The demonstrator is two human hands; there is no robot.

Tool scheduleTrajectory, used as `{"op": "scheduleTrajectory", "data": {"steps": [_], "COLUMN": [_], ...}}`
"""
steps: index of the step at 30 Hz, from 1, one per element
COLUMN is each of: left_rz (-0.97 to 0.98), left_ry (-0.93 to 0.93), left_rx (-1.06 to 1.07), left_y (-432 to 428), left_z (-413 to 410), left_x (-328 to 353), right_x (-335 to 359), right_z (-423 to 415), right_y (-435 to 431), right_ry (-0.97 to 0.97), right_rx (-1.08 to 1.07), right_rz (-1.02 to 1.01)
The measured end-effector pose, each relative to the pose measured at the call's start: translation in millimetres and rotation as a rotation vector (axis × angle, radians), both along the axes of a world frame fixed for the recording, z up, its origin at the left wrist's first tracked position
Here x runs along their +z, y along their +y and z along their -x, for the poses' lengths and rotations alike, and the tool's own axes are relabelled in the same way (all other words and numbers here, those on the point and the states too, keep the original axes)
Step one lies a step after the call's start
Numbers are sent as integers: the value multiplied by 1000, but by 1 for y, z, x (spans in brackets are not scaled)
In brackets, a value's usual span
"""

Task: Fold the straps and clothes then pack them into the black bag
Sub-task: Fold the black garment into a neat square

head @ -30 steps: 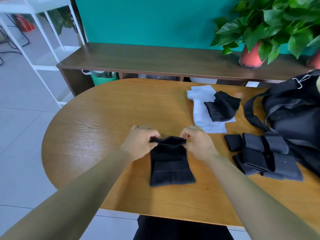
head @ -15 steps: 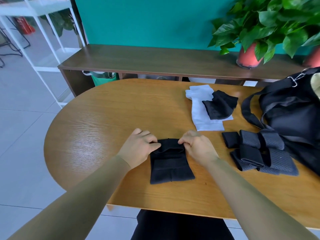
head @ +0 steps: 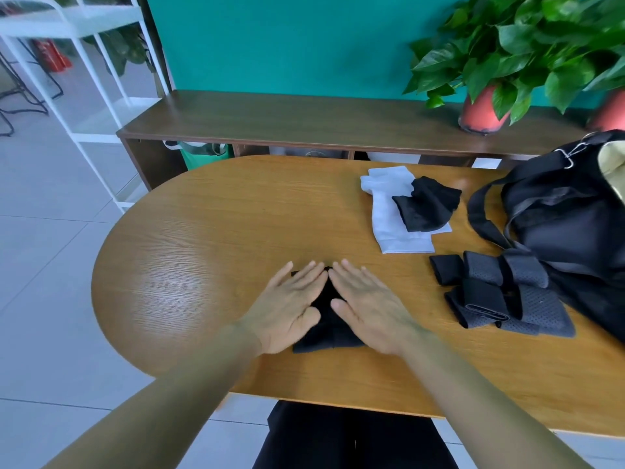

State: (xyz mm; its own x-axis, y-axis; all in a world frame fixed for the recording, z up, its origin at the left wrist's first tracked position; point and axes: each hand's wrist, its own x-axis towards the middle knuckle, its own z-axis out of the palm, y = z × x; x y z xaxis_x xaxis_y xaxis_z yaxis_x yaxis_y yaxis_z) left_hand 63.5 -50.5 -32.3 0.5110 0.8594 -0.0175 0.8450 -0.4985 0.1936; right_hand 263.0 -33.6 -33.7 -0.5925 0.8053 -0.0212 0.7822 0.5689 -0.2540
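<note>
We take the oval worktop (head: 209, 252) as our dial, with ourselves seated at 6. The bag (head: 568, 231) slumps at 3 o'clock, partly out of view, with a handle loop falling toward the centre. The straps (head: 507, 292) lie at about 4, several bands doubled over and overlapping, their far side against the bag. At 1 o'clock the white cloth (head: 389, 214) lies flat, and the black cloth (head: 427, 208) sits loosely bunched on its 3 o'clock half.

The folded piece (head: 329, 333) rests a little toward 6 from the centre, well apart from the rest and mostly hidden. Our left hand (head: 291, 306) and right hand (head: 368, 306) lie flat on it with fingers straight. The fingertips nearly meet at its 12 o'clock edge. They grip nothing and only press down.

We judge this piece to be light, soft and thin, so it is likely to spring open once the pressure goes. We would pinch it through all layers at the folded edge, or slide one palm under with the other on top.

The straps look thicker and springier, so a grasp across the middle of the stack should keep them together. The bag is limp, so we expect one of our hands must hold its rim while packing.
</note>
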Motion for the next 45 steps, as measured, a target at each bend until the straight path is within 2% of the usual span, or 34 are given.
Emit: {"op": "scheduleTrajectory", "data": {"steps": [3,9,14,18,24,28,31,36,39,41,45], "left_rz": [57,32,-90,-153,-37,-1,31,168,167,99,106], "left_ry": [123,215,90,102,57,-24,-108,-349,-247,-265,-588], "left_rx": [6,1,-64,-146,-137,-134,-114,38,76,83,283], "left_y": [-9,-10,-22,-33,-33,-33,-34,-35,-37,-36,-37], "left_z": [0,2,3,5,6,9,9,5,9,11,8], "left_x": [-12,-14,-8,-12,-7,-12,-17,-3,2,-2,-8], "right_x": [-9,-11,-6,-3,6,5,-2,-5,3,7,5], "right_z": [-3,-3,-3,-5,-12,-21,-23,-20,-18,-17,-12], "right_y": [-9,-12,-15,-21,-42,-60,-64,-60,-54,-52,-47], "right_ry": [-151,-197,-182,-163,-91,-154,-177,-56,85,165,403], "right_rx": [3,-19,-43,-52,-6,108,96,49,-36,-101,-299], "right_rz": [72,54,93,112,51,-32,-50,-55,31,59,133]}}
